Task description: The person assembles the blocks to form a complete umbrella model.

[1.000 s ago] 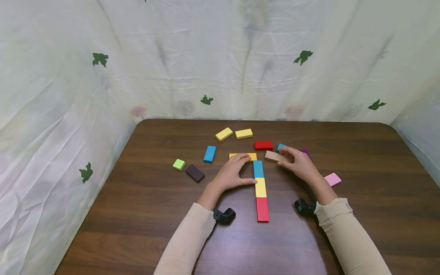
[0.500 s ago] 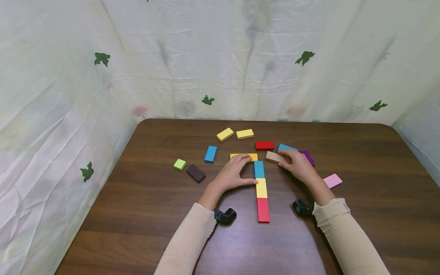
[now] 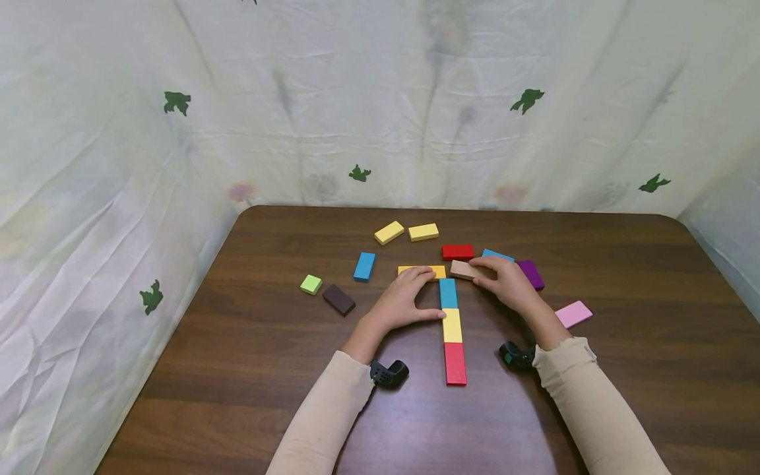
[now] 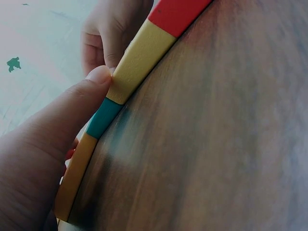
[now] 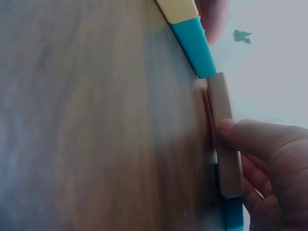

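Right grip point(image 3: 505, 282) clamped on tan block point(image 5: 230, 166); left grip point(image 3: 399, 302) apart. Purple block point(image 3: 530, 274), lime block point(image 3: 311, 284): seen in head view only.

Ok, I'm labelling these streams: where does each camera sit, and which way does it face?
Head: worn on the head, facing forward and down at the table; left hand, right hand and both sleeves show.
Left wrist: worn there, facing the red block, yellow block, blue block and orange block; left hand close, right hand behind.
Right wrist: worn there, facing the tan block pinched by the right hand; part of the left hand shows.
Shared: both wrist views show the yellow block and blue block.
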Motion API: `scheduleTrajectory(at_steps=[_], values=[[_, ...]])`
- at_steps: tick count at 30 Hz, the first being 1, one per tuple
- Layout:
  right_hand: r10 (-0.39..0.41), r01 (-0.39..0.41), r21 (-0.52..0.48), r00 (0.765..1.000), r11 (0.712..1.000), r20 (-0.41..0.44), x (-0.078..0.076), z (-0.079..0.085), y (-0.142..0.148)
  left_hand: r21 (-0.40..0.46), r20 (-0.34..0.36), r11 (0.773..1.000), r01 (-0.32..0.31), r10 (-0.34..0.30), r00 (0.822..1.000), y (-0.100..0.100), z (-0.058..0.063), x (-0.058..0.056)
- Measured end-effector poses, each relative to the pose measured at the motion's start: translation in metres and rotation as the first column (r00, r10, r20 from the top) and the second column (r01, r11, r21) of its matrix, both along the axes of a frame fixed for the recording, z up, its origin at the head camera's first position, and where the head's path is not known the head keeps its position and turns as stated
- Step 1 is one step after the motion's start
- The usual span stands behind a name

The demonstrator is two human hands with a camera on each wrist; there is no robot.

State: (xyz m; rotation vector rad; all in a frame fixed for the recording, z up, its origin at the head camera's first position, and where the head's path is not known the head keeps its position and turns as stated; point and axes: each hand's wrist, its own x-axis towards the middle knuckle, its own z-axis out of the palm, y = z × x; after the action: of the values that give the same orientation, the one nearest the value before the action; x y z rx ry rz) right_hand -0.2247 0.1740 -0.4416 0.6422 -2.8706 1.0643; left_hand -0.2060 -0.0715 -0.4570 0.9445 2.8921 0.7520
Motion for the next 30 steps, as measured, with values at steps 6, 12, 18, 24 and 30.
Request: scheduleTrajectory(at_steps=[6,12,18,24,30], values=[[0.013,-0.013,-0.008,1.000,1.000,0.014,-0.0038,-0.0023,-0.0029,-0.002,0.002,1.000,-0.004,0.004,1.000,-0.0004,0.0002,0.0000],[0.035,-0.035,-0.004,0.999,0.999,0.015,-0.0057,-0.0040,-0.0056,-0.001,0.006,1.000,-0.007,0.007,1.000,-0.0008,0.0003,0.0003],[0.041,-0.041,0.009,0.999,0.999,0.023,-0.0070,-0.0042,-0.0069,-0.004,0.009,1.000,-0.008,0.008,1.000,-0.0003,0.0007,0.0005],[0.045,-0.045,0.006,0.999,0.999,0.029,-0.0070,-0.0050,-0.0063,-0.006,0.008,1.000,-0.007,0.008,1.000,-0.0001,0.0013,0.0004],[0.049,-0.049,-0.004,0.998,0.999,0.038,-0.0054,-0.0048,-0.0064,-0.008,0.007,1.000,-0.007,0.007,1.000,-0.0001,0.0008,0.0004]])
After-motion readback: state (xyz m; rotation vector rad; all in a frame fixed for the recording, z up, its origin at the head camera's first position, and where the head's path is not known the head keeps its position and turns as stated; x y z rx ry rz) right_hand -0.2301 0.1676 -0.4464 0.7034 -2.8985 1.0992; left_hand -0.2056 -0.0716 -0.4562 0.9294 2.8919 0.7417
